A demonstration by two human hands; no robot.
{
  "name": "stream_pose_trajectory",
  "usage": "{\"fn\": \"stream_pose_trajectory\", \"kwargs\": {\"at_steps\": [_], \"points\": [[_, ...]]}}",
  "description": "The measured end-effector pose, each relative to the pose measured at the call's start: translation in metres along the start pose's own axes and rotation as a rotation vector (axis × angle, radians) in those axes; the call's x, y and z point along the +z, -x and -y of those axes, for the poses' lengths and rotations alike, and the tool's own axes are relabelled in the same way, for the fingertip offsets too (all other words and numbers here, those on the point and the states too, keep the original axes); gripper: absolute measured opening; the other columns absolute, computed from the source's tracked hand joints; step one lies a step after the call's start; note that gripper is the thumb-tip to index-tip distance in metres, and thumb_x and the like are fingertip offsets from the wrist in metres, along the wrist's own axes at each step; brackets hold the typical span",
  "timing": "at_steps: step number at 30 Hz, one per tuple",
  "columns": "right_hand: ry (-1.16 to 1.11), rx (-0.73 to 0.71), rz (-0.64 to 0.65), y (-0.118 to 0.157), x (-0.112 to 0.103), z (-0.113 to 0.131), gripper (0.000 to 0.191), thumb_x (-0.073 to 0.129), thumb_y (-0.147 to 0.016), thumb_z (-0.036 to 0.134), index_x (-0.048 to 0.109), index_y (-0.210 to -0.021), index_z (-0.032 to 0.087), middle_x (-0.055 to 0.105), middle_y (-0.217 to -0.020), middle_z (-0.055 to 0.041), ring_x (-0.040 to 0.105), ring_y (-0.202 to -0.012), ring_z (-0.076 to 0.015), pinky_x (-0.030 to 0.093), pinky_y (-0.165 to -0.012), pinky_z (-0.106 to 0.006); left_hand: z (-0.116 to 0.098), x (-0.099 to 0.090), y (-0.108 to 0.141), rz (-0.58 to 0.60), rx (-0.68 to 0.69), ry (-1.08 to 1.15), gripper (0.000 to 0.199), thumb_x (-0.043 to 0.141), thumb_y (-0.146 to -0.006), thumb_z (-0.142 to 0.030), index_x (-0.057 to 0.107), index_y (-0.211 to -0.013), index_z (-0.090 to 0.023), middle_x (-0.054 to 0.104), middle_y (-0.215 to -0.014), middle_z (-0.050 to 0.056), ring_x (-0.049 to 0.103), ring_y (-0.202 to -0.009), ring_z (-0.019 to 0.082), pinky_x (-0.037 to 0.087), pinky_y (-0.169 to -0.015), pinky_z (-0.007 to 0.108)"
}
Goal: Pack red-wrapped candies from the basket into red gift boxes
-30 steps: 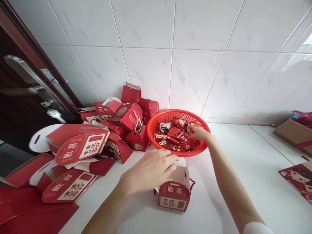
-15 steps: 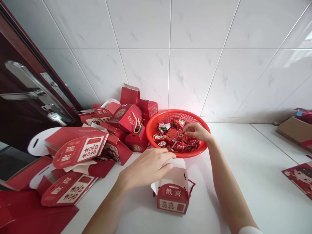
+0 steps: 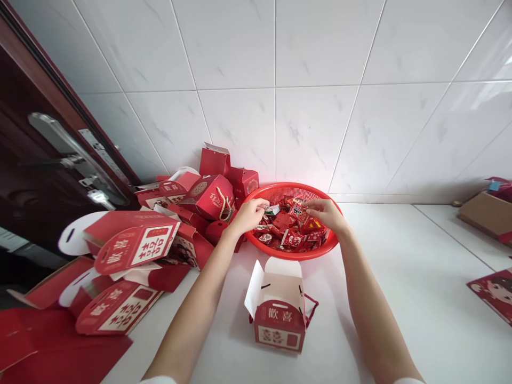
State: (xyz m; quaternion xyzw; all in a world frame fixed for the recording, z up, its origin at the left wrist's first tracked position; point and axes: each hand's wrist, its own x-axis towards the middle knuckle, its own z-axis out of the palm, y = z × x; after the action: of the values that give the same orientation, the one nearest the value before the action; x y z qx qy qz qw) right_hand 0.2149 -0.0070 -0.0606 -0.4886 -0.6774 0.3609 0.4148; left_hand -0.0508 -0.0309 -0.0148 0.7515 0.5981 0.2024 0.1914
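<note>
A round red plastic basket [image 3: 294,256] holds many wrapped candies [image 3: 293,239], mostly red. Over its left rim is my left hand [image 3: 252,214], fingers bent together at the candies' edge; whatever they grip is too small to make out. At the right side of the basket, my right hand [image 3: 326,214] pinches a red wrapped candy [image 3: 298,211] that lies over the others. Nearer to me, between my forearms, a small red and white box [image 3: 279,325] stands upright with its top flaps open and a dark red cord at its side.
Many red gift boxes [image 3: 138,240] are piled on the left, beside a dark door [image 3: 24,138] with a metal handle. A tiled wall [image 3: 236,128] rises behind the basket. At the right edge are a brown carton [image 3: 482,216] and a red printed card [image 3: 494,290].
My left hand has moved from above the small box up to the basket's left side. My right hand has stayed at the basket, with a candy now showing at its fingertips.
</note>
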Motion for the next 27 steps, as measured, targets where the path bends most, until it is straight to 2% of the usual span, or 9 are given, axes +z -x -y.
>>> {"fn": "stream_pose_trajectory", "kwargs": {"at_steps": [5,8,10,13,17,20,23,25,27], "points": [[0.149,0.02,0.034,-0.003,0.0,0.001,0.024,0.057,-0.079,0.016,0.08,-0.084,0.018,0.079,-0.092,-0.0081,0.072,-0.087,-0.0246,0.057,-0.08,-0.036,0.003,0.011,-0.055,0.117,-0.038,-0.106,0.047,0.052,-0.087,-0.004,0.07,-0.129,-0.015,0.071,-0.138,0.011,0.066,-0.127,0.022,0.051,-0.106,0.027],[0.232,0.024,0.133,-0.004,0.002,0.004,0.024,0.057,-0.074,0.01,0.08,-0.075,0.018,0.08,-0.088,-0.0066,0.071,-0.084,-0.0235,0.056,-0.079,-0.034,0.006,0.022,-0.081,0.211,-0.04,-0.181,0.033,0.066,-0.087,-0.015,0.074,-0.12,-0.018,0.075,-0.129,0.01,0.069,-0.118,0.025,0.054,-0.099,0.028],[0.284,0.028,0.194,-0.005,0.004,0.005,0.025,0.057,-0.072,0.006,0.079,-0.071,0.019,0.08,-0.087,-0.0055,0.071,-0.085,-0.0226,0.055,-0.081,-0.033,0.007,0.029,-0.092,0.259,-0.041,-0.233,0.029,0.07,-0.092,-0.026,0.071,-0.121,-0.018,0.073,-0.127,0.011,0.069,-0.114,0.025,0.056,-0.098,0.036],[0.352,0.043,0.273,-0.006,0.005,0.006,0.023,0.058,-0.072,0.006,0.078,-0.07,0.019,0.079,-0.083,-0.0035,0.07,-0.083,-0.0213,0.054,-0.08,-0.031,0.007,0.038,-0.097,0.302,-0.025,-0.292,0.031,0.07,-0.096,-0.034,0.068,-0.122,-0.017,0.069,-0.128,0.012,0.068,-0.112,0.026,0.058,-0.095,0.043],[0.418,0.087,0.344,-0.006,0.004,0.005,0.012,0.066,-0.075,0.013,0.076,-0.072,0.019,0.076,-0.079,-0.0026,0.068,-0.08,-0.0208,0.051,-0.074,-0.03,0.008,0.042,-0.094,0.305,0.025,-0.303,0.023,0.077,-0.079,-0.023,0.078,-0.102,-0.019,0.076,-0.119,0.01,0.07,-0.109,0.027,0.054,-0.088,0.029],[0.454,0.128,0.351,-0.006,0.004,0.004,0.007,0.069,-0.076,0.015,0.075,-0.077,0.018,0.075,-0.08,-0.003,0.068,-0.079,-0.0206,0.049,-0.07,-0.029,0.01,0.042,-0.093,0.299,0.045,-0.275,0.016,0.073,-0.078,-0.023,0.081,-0.092,-0.021,0.08,-0.102,0.007,0.073,-0.098,0.025,0.054,-0.081,0.028],[0.47,0.157,0.36,-0.006,0.005,0.003,0.007,0.069,-0.078,0.016,0.075,-0.079,0.018,0.074,-0.08,-0.0033,0.067,-0.077,-0.02,0.049,-0.067,-0.028,0.015,0.045,-0.095,0.276,0.054,-0.24,0.012,0.07,-0.079,-0.018,0.081,-0.083,-0.021,0.08,-0.09,0.006,0.073,-0.092,0.024,0.053,-0.081,0.028],[0.464,0.164,0.367,-0.006,0.006,0.003,0.009,0.068,-0.079,0.016,0.076,-0.082,0.019,0.073,-0.08,-0.0031,0.067,-0.076,-0.0201,0.049,-0.067,-0.028,0.017,0.047,-0.099,0.251,0.064,-0.211,0.015,0.067,-0.082,-0.014,0.08,-0.087,-0.02,0.08,-0.096,0.006,0.073,-0.098,0.024,0.053,-0.087,0.029],[0.451,0.163,0.364,-0.005,0.006,0.003,0.012,0.069,-0.077,0.014,0.077,-0.084,0.021,0.074,-0.081,-0.0029,0.067,-0.079,-0.0212,0.049,-0.068,-0.029,0.017,0.05,-0.106,0.224,0.069,-0.18,0.018,0.066,-0.09,-0.016,0.078,-0.102,-0.02,0.077,-0.114,0.008,0.07,-0.108,0.024,0.054,-0.095,0.032]]}}
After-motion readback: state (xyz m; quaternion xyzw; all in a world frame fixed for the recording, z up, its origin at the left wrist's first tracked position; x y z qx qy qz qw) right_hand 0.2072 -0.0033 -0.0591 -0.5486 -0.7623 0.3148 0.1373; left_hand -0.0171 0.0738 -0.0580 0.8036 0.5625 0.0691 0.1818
